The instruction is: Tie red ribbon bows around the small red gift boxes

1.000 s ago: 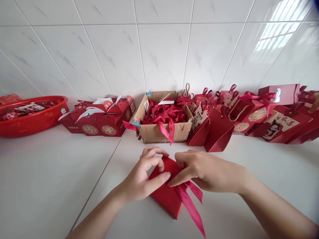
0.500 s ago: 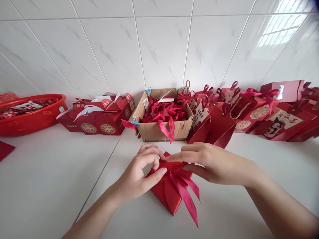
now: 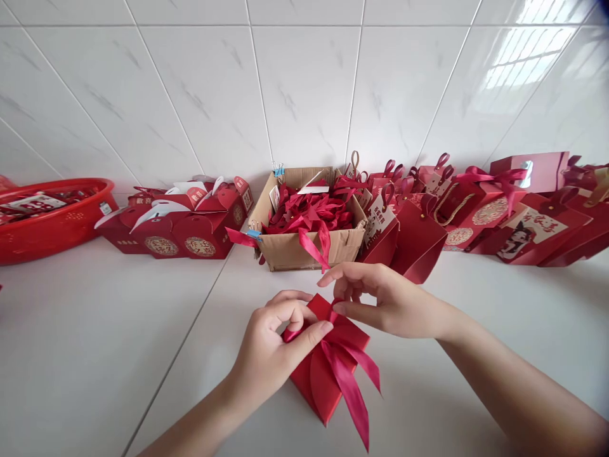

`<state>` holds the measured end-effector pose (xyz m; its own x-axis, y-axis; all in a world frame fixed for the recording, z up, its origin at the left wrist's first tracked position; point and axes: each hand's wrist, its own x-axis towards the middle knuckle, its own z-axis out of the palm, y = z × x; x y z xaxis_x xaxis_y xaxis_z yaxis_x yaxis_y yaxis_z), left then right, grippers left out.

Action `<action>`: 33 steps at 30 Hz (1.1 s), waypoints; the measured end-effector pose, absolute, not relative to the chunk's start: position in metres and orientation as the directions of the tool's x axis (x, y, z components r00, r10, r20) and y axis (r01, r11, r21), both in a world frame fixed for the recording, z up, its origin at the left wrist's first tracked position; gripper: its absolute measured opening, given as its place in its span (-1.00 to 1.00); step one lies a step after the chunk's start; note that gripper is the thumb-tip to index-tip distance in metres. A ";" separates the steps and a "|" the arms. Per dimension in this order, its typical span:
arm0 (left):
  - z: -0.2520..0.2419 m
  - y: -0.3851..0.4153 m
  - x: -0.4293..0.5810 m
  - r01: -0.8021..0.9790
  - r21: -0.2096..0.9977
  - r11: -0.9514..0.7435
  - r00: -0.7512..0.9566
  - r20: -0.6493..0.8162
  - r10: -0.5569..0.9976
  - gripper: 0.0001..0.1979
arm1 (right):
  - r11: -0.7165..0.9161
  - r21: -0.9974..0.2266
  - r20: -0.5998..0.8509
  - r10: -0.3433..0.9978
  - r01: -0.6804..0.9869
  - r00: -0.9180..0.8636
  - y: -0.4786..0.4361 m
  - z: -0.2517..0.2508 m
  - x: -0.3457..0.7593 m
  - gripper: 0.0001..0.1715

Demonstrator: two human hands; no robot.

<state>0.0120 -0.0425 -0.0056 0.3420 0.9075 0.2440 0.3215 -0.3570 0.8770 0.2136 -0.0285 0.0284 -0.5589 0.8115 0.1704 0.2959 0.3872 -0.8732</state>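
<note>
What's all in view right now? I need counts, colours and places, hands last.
Flat box: one, red, between the hands
Ribbon: one, deep pink-red, on the flat box, two tails trailing
Cardboard box: one, brown, centre back
Ribbon pile: uncountable, dark pink-red, inside the cardboard box
Clips: two, blue, on the cardboard box's left corners
Printed boxes: several, overlapping, dark red, left of the cardboard box
Basin: one, red, far left, filled
Gift bags and boxes: many, overlapping, red, back right
Counter: one, white, underneath
Tiled wall: one, whitish, behind
Left hand: one, bare, on the flat box
Right hand: one, bare, at the ribbon
</note>
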 end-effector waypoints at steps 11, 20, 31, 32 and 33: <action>-0.007 -0.042 0.009 0.329 0.860 -0.389 0.357 0.268 0.895 -0.53 | 0.088 -0.982 -0.006 0.871 0.168 -0.490 -0.015 0.024 0.219 -0.71; -0.011 -0.040 0.007 0.293 0.875 -0.384 0.326 0.287 0.901 -0.61 | 0.067 -0.987 -0.030 0.819 0.148 -0.573 -0.013 0.026 0.223 -0.61; -0.008 -0.038 0.006 0.226 0.885 -0.408 0.390 0.302 0.870 -0.68 | 0.077 -0.903 -0.211 0.778 0.423 -0.592 -0.016 0.031 0.224 -0.57; -0.008 -0.038 0.005 0.221 0.888 -0.402 0.393 0.296 0.871 -0.67 | 0.094 -0.914 -0.177 0.784 0.396 -0.595 -0.016 0.030 0.224 -0.59; -0.008 -0.038 0.005 0.216 0.892 -0.396 0.396 0.291 0.871 -0.67 | 0.109 -0.924 -0.143 0.790 0.366 -0.596 -0.016 0.029 0.223 -0.62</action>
<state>0.0052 -0.0383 -0.0083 0.3961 0.8709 0.2909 0.2159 -0.3963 0.8924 0.2232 -0.0156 0.0292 -0.5956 0.7905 -0.1430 0.3663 0.1088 -0.9241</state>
